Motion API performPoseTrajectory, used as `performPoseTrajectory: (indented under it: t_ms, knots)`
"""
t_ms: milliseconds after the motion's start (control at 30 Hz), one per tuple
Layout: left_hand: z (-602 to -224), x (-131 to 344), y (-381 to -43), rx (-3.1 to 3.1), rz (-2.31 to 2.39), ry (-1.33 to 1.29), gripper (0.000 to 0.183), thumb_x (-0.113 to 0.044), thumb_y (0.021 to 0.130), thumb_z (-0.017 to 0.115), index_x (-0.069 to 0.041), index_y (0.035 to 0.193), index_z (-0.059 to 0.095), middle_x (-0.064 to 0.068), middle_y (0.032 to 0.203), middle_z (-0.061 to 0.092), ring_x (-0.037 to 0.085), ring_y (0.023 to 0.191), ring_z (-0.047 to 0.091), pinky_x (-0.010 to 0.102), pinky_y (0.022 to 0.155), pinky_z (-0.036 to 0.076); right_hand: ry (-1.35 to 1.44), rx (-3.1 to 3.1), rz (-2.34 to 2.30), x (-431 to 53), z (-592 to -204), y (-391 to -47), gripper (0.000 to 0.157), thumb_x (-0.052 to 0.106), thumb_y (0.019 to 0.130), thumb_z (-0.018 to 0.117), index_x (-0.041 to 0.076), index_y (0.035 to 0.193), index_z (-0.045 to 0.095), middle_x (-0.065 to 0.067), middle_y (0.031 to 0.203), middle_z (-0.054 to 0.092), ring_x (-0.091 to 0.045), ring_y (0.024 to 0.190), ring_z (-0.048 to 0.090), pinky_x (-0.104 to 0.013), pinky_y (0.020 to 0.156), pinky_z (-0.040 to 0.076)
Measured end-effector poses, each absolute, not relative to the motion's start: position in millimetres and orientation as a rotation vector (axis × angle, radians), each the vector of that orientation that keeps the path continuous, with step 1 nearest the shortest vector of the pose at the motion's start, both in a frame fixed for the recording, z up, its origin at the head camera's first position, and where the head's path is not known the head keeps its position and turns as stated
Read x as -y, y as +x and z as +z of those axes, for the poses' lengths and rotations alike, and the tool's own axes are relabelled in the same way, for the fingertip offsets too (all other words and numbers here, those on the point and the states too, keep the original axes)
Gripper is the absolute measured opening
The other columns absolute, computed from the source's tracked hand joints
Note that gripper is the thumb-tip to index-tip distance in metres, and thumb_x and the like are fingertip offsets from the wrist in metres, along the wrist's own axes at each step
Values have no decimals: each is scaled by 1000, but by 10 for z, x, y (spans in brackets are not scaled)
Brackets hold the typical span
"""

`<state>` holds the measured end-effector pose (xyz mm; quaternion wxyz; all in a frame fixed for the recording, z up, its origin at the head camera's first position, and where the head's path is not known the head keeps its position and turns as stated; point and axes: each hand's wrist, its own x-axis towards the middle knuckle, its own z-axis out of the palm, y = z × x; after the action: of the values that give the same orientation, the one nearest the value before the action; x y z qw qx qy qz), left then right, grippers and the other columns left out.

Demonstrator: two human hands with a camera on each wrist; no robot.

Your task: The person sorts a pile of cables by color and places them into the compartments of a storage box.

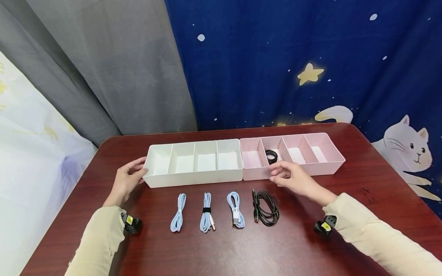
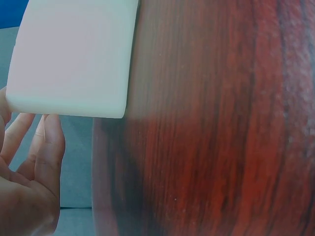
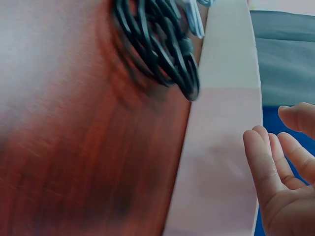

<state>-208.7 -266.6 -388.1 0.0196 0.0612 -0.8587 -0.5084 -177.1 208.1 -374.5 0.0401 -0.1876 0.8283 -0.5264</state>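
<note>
At the left end of a white four-compartment organizer box (image 1: pixel 193 178), my left hand (image 1: pixel 127 178) touches the end wall with its fingertips. The left wrist view shows those fingers (image 2: pixel 49 147) fairly straight against the box. My right hand (image 1: pixel 291 177) hovers by the front wall of a pink organizer box (image 1: pixel 319 169), fingers loosely bent and holding nothing. A coiled black cable (image 1: pixel 271 156) lies in the pink box's second compartment from the left, just beyond that hand. Another black cable (image 1: pixel 267 209), bundled, lies on the table in front of the pink box.
Three light-blue cable bundles, a left one (image 1: pixel 178 212), a middle one (image 1: pixel 206 214) with a black strap, and a right one (image 1: pixel 235 211), lie in a row on the dark red wooden table (image 1: pixel 241 253). Curtains hang behind the table's back edge.
</note>
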Motion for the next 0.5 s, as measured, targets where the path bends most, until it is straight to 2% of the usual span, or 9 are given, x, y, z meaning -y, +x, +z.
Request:
performPoseTrajectory:
  t_ms: [367, 500]
  knots:
    - [-3902, 2666, -2100, 2650, -1593, 213, 51, -27, 86, 58, -12, 132, 43, 12, 114, 48, -1, 80, 53, 19, 65, 49, -608, -2444, -1635, -2090, -3891, -1677, 33, 0, 79, 63, -13, 106, 53, -25, 90, 56, -21, 69, 61, -33, 58, 52]
    - [-3915, 2671, -2100, 2647, -1587, 211, 51, -28, 86, 58, -12, 132, 43, 12, 114, 48, -1, 80, 54, 19, 65, 49, -614, -2420, -1616, -2086, -3947, -1654, 33, 1, 79, 63, -14, 106, 52, -24, 90, 55, -18, 69, 60, -33, 58, 52]
